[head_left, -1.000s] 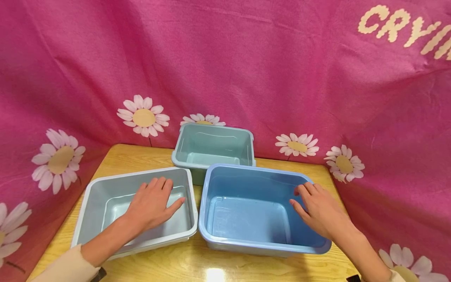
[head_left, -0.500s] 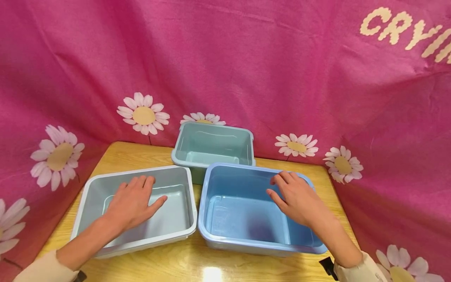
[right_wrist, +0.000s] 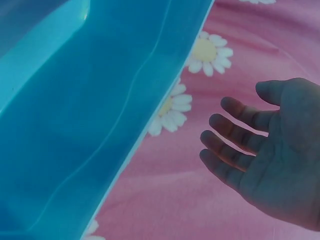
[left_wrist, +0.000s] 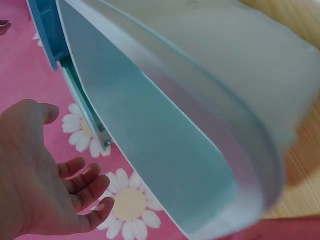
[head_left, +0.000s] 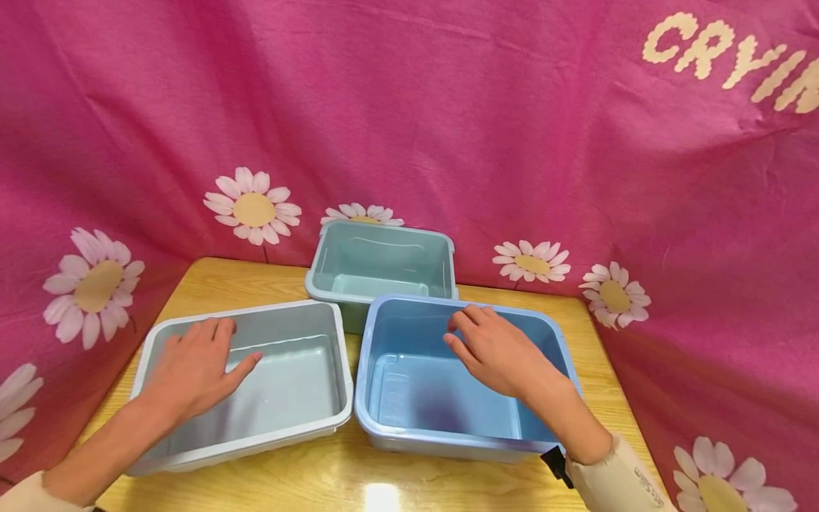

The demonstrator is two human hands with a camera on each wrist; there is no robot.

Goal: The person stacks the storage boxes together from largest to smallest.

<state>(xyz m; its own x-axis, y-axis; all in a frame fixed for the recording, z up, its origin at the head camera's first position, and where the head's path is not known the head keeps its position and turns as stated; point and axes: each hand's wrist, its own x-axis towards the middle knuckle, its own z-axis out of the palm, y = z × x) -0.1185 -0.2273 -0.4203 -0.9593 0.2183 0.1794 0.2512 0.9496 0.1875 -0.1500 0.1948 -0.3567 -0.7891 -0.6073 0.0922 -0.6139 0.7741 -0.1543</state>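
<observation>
My left hand (head_left: pixel 195 366) hovers over the left part of a grey plastic bin (head_left: pixel 294 387), its fingers relaxed and holding nothing. The left wrist view shows that hand (left_wrist: pixel 55 185) apart from the bin's rim. Above a blue plastic bin (head_left: pixel 416 391) on the right is my right hand (head_left: pixel 495 352), with loosely bent fingers and nothing in them. In the right wrist view there is a gap between this hand (right_wrist: pixel 270 150) and the blue bin's wall (right_wrist: pixel 110 100). No contents show in either bin.
A smaller green bin (head_left: pixel 384 259) stands behind the other two, near the back edge of the wooden table (head_left: pixel 320 476). Pink cloth (head_left: pixel 409 121) printed with daisies hangs around the back and sides.
Both hands have moved left: the left hand from the middle of the grey bin toward its left side, the right hand from the blue bin's right side toward its middle. The bins stay in place.
</observation>
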